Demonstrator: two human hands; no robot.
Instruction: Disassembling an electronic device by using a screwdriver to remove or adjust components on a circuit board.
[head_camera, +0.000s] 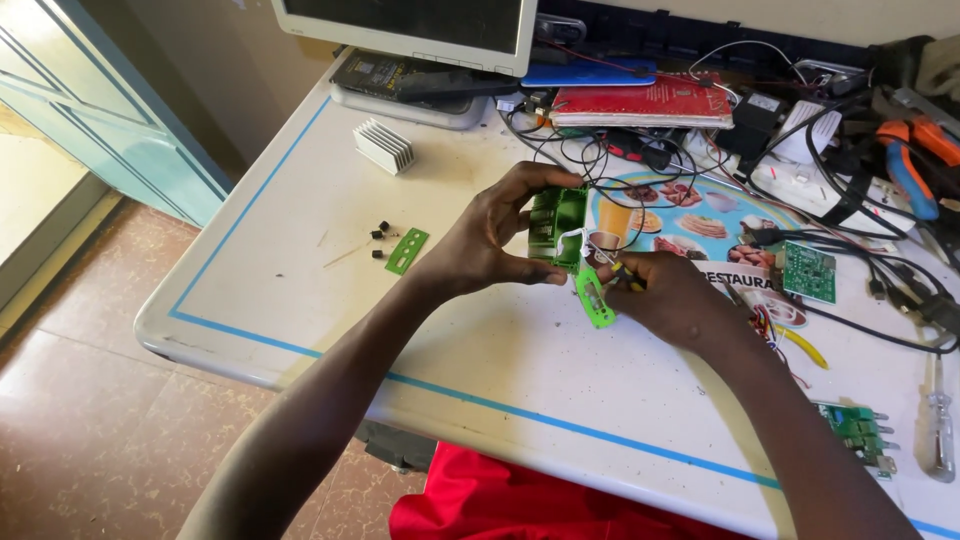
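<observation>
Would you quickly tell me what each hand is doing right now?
Left hand: closed around a green circuit board, held upright.
Right hand: closed on a small tool beside a bright green plastic piece; which it grips cannot be told.

Glossy green plastic housing (558, 226); ribbed bare-metal heatsink (383, 146); matt white table (300, 290).
</observation>
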